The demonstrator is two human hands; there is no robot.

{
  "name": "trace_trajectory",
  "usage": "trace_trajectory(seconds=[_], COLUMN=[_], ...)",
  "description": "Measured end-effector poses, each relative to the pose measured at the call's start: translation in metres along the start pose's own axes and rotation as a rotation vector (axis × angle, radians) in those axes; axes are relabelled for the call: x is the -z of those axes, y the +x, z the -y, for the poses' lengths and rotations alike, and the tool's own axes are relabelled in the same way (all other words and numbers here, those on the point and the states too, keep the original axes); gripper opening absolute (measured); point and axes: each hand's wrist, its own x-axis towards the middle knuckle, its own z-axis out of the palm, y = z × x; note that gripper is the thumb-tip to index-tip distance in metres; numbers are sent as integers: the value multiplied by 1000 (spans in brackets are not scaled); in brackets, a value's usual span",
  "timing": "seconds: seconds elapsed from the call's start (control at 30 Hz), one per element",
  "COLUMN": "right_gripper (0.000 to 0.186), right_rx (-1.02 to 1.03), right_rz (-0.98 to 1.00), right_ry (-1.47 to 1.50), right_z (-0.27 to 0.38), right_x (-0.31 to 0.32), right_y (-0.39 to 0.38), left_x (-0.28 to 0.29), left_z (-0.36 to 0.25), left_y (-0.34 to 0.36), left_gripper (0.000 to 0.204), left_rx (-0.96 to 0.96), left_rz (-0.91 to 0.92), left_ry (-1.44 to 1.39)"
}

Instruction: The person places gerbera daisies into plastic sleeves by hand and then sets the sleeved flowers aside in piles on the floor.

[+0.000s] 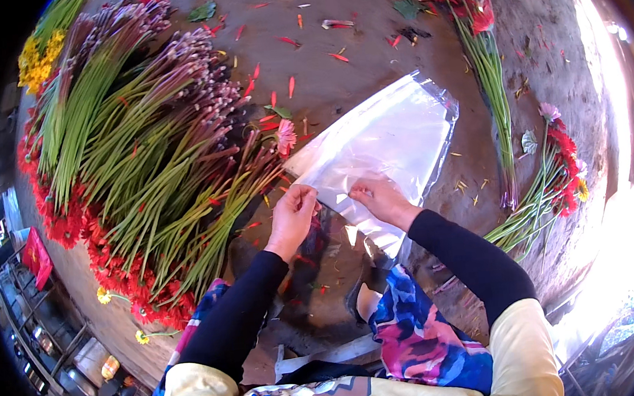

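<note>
A stack of clear, tapered plastic sleeves (386, 129) lies in front of me on the brown work surface. My left hand (295, 218) pinches the sleeves' left edge between thumb and fingers. My right hand (382, 199) rests on the plastic just to the right, its fingers curled in a pinch at the sheet. A pink gerbera (285, 137) lies beside the sleeves' upper-left corner, at the edge of a large pile of long green stems (135, 153) with red flower heads (65, 218).
Red flowers (465, 0) on long stems lie at the back right, a smaller red bunch (560, 149) below them. Yellow flowers (42, 59) sit back left. Loose petals dot the surface (316, 86). A metal rack (44, 331) stands beyond the left edge; bright glare fills the right.
</note>
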Motion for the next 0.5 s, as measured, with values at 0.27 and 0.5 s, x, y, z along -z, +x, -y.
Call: trace_trajectory(seconds=[0.27, 0.5], right_gripper=[19, 12], right_rx=[-167, 493], right_rz=[370, -132], right_ry=[990, 198], right_z=[102, 244], right_x=[70, 83], right_y=[-45, -69], left_x=[47, 73], left_z=[-76, -188], left_y=[-51, -147], left_gripper=[27, 35], left_rx=[89, -26], left_rz=[154, 474], left_ry=[97, -201])
